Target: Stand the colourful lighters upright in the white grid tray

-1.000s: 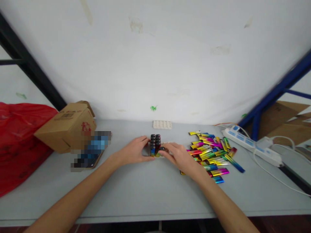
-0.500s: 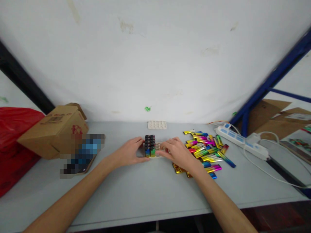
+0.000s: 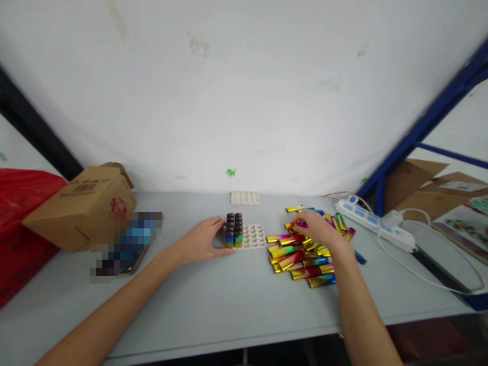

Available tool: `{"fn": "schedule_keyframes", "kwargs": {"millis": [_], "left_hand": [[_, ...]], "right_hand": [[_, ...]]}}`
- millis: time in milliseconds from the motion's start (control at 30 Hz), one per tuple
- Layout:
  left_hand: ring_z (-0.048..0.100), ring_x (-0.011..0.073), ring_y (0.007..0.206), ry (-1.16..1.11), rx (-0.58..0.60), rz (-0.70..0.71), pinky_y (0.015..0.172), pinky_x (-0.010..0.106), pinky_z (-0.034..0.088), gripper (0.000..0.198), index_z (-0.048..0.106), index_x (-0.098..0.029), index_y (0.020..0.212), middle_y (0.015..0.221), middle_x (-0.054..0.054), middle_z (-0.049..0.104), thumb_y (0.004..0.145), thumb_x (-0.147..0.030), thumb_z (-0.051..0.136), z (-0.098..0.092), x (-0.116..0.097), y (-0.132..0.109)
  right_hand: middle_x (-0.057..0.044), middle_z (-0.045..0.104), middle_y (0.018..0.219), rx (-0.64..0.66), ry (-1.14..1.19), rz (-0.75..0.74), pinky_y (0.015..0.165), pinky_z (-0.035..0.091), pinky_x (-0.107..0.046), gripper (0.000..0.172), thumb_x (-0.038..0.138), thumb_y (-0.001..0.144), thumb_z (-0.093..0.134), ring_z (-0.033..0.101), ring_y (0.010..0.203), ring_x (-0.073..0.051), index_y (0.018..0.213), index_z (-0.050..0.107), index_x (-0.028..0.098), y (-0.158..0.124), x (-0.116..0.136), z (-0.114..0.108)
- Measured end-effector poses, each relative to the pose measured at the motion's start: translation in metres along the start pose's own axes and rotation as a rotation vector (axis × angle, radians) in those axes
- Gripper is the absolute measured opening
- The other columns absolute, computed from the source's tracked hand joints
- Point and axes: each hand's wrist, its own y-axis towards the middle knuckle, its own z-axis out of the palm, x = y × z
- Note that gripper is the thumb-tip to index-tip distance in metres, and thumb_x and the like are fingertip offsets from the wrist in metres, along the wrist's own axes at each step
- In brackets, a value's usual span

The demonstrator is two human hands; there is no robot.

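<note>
Tray [image 3: 254, 236] edge meets left hand [image 3: 202, 243]; right hand [image 3: 320, 230] atop lighters [image 3: 297, 259].

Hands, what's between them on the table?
Head view: between the left hand and the right hand lies a white tray with standing lighters at its left side, then shiny loose lighters.

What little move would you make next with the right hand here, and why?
Probably close the right hand on one lighter from the loose pile and carry it to the white tray. Only two rows of lighters stand in the tray, beside the left hand; its other pockets show bare.
</note>
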Motion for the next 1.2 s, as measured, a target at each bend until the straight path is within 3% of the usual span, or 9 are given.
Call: {"fn": "schedule_keyframes", "kwargs": {"millis": [133,233,400,567,700,933,1033,1100,1200], "left_hand": [[0.078,0.0381,0.120,0.011,0.021,0.008,0.109,0.048,0.064,0.058,0.074,-0.024,0.121,0.127,0.014,0.081,0.090,-0.072,0.084,-0.001,0.003,0.001],[0.078,0.0395,0.121,0.001,0.038,0.003,0.111,0.051,0.065,0.059,0.075,-0.022,0.123,0.130,0.016,0.080,0.089,-0.069,0.085,-0.004,0.004,0.001],[0.078,0.0409,0.121,0.019,0.066,-0.010,0.110,0.052,0.066,0.058,0.077,-0.020,0.122,0.130,0.018,0.080,0.088,-0.066,0.085,-0.010,0.002,0.000],[0.077,0.0429,0.128,0.029,0.011,-0.026,0.118,0.055,0.063,0.063,0.078,-0.023,0.126,0.132,0.017,0.081,0.084,-0.068,0.088,0.000,-0.001,0.001],[0.078,0.0416,0.124,0.040,-0.054,-0.060,0.117,0.055,0.064,0.072,0.077,-0.024,0.124,0.131,0.016,0.081,0.080,-0.080,0.089,0.011,-0.001,0.003],[0.079,0.0412,0.124,-0.031,-0.005,-0.061,0.115,0.051,0.064,0.069,0.079,-0.022,0.122,0.128,0.016,0.083,0.080,-0.075,0.094,0.004,-0.002,0.006],[0.079,0.0410,0.124,-0.054,0.006,-0.064,0.114,0.049,0.064,0.065,0.080,-0.022,0.119,0.127,0.016,0.083,0.080,-0.071,0.095,0.000,-0.003,0.005],[0.078,0.0408,0.126,-0.065,0.018,-0.069,0.116,0.050,0.063,0.064,0.080,-0.021,0.118,0.128,0.016,0.083,0.080,-0.071,0.094,-0.001,-0.003,0.005],[0.077,0.0402,0.128,-0.075,0.032,-0.068,0.119,0.050,0.061,0.063,0.079,-0.021,0.120,0.130,0.016,0.082,0.081,-0.070,0.093,-0.001,-0.003,0.005]], "right_hand": [[-0.012,0.089,0.113,-0.073,0.046,-0.024,0.093,0.058,-0.036,0.010,0.014,0.101,0.078,0.083,0.105,-0.029,0.107,0.081,0.021,0.005,0.000,0.008],[-0.010,0.088,0.106,-0.168,0.128,-0.070,0.086,0.055,-0.034,0.009,0.024,0.111,0.070,0.081,0.096,-0.027,0.118,0.076,0.022,0.007,0.005,0.013],[-0.007,0.085,0.094,-0.275,0.313,-0.190,0.081,0.051,-0.033,0.027,0.044,0.115,0.064,0.077,0.084,-0.025,0.116,0.082,0.024,0.014,0.034,0.025],[0.004,0.060,0.065,-0.328,0.608,-0.147,0.064,0.038,-0.031,0.050,0.072,0.096,0.081,0.053,0.062,-0.018,0.098,0.083,0.022,0.025,0.065,0.046],[0.002,0.059,0.071,-0.207,0.863,-0.146,0.064,0.042,-0.031,0.068,0.089,0.094,0.075,0.052,0.069,-0.018,0.079,0.070,0.023,0.024,0.085,0.051],[0.004,0.058,0.074,0.088,1.249,-0.138,0.068,0.054,-0.033,0.070,0.098,0.098,0.064,0.051,0.063,-0.017,0.093,0.059,0.029,0.013,0.106,0.057],[0.010,0.042,0.068,0.128,1.256,-0.079,0.054,0.041,-0.028,0.071,0.100,0.094,0.067,0.034,0.055,-0.014,0.097,0.057,0.030,0.013,0.108,0.059],[0.009,0.037,0.067,0.030,1.137,-0.055,0.052,0.031,-0.027,0.072,0.100,0.093,0.065,0.030,0.057,-0.014,0.091,0.056,0.029,0.014,0.108,0.057],[0.005,0.039,0.067,-0.199,0.870,-0.098,0.058,0.030,-0.029,0.075,0.097,0.098,0.059,0.037,0.064,-0.015,0.072,0.046,0.027,0.012,0.109,0.052]]}}
